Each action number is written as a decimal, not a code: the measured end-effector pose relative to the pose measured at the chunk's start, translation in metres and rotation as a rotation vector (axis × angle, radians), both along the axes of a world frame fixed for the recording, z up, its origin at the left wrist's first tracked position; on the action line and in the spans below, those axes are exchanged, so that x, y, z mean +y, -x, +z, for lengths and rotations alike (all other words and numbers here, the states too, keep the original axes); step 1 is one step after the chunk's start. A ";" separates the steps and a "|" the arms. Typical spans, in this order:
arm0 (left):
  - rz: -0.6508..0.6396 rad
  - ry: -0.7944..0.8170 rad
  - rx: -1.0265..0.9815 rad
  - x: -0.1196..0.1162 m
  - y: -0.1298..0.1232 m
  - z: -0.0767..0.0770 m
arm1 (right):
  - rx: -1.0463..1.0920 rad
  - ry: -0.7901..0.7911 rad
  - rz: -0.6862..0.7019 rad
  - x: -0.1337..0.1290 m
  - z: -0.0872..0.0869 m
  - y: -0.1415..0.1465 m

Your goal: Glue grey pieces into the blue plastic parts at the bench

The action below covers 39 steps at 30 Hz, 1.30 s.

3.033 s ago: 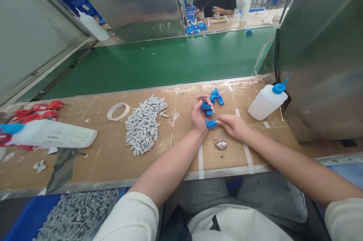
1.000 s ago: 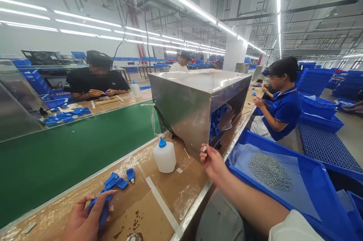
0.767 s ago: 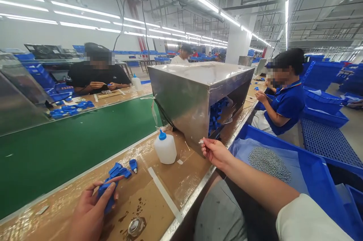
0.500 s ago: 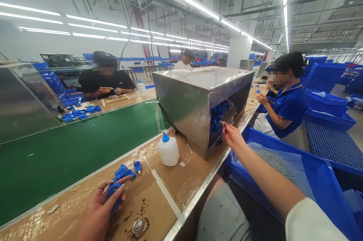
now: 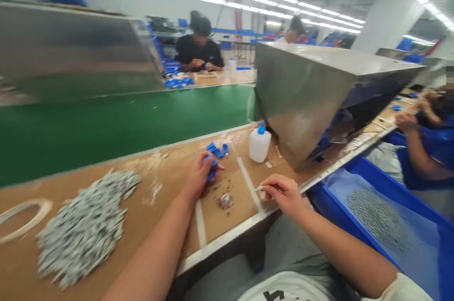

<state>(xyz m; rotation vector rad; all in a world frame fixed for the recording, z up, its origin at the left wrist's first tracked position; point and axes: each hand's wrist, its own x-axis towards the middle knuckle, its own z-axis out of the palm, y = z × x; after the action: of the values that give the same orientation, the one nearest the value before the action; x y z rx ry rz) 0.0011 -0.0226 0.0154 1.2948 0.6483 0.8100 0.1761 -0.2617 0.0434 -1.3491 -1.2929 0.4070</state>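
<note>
My left hand (image 5: 197, 179) is closed round a blue plastic part (image 5: 212, 168) over the brown work surface. In my right hand (image 5: 283, 193) a small whitish piece (image 5: 259, 188) is pinched between thumb and fingers; blur hides its exact kind. Between and below the hands lies a small round clear dish (image 5: 226, 201), with dark wet spots around it. Just beyond my left hand rest several blue plastic parts (image 5: 214, 150). A white squeeze bottle with a blue cap (image 5: 260, 145) stands upright farther back.
A pile of small grey pieces (image 5: 85, 225) and a tape roll (image 5: 39, 213) lie at left. A metal housing (image 5: 301, 98) stands at right, beside a blue bin (image 5: 358, 164) of grey pieces. Past the green belt (image 5: 159, 114) sits a co-worker (image 5: 198, 53); another is at right.
My right hand has come back from the metal housing's opening to beside the dish, with the small piece in its fingers. The view has swung left, showing the grey pile.
</note>
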 end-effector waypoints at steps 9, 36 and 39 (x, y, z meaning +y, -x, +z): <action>-0.158 -0.010 -0.141 0.006 -0.006 -0.013 | -1.044 0.080 0.377 0.070 0.009 0.023; 0.040 0.023 -0.053 0.018 0.005 -0.008 | 0.263 -0.197 0.165 0.183 -0.025 0.004; 0.044 0.080 -0.033 0.020 0.005 -0.009 | 0.267 -0.218 0.160 0.187 -0.037 0.007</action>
<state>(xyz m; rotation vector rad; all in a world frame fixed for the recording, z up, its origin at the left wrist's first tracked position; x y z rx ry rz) -0.0037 -0.0024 0.0069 1.1961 0.6778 0.8321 0.1696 -0.0747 0.0064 -0.9766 -1.1876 0.5216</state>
